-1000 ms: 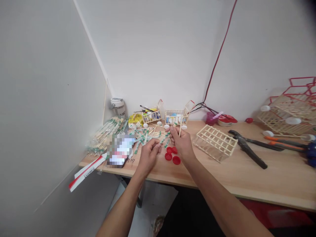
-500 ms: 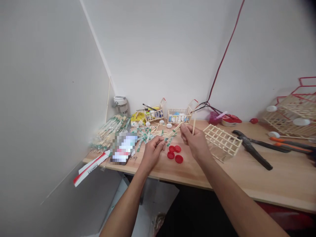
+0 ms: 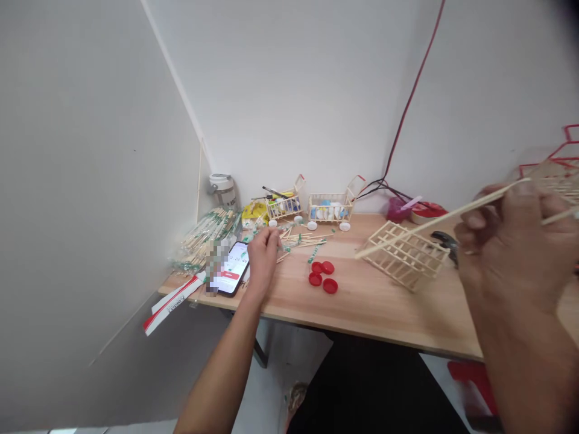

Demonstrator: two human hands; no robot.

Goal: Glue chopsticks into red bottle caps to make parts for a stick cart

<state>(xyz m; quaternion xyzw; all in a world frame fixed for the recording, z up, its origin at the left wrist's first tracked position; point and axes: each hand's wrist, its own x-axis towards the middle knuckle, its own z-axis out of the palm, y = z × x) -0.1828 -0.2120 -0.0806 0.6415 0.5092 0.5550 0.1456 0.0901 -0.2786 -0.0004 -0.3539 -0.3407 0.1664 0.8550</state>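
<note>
My right hand (image 3: 511, 253) is raised close to the camera at the right, fingers pinched on a long wooden stick (image 3: 425, 226) that slants down to the left. A second stick end shows by its thumb. My left hand (image 3: 263, 256) reaches down to the table by the phone (image 3: 231, 274), its fingers curled over a heap of sticks and green wrappers (image 3: 298, 241); what it holds is hidden. Three red bottle caps (image 3: 322, 274) lie between the hands. A wooden stick basket (image 3: 404, 256) lies tipped on the table under the raised stick.
Bundled wrapped chopsticks (image 3: 203, 235) sit at the left by the wall. Two small stick carts (image 3: 332, 208) and a jar (image 3: 222, 190) stand at the back. Pliers (image 3: 446, 240) lie beside the basket. A red cable (image 3: 407, 114) runs up the wall. The table's front edge (image 3: 362, 328) is near.
My right hand rose up and to the right, close to the camera, carrying a long stick. My left hand moved left and down toward the phone and the stick heap.
</note>
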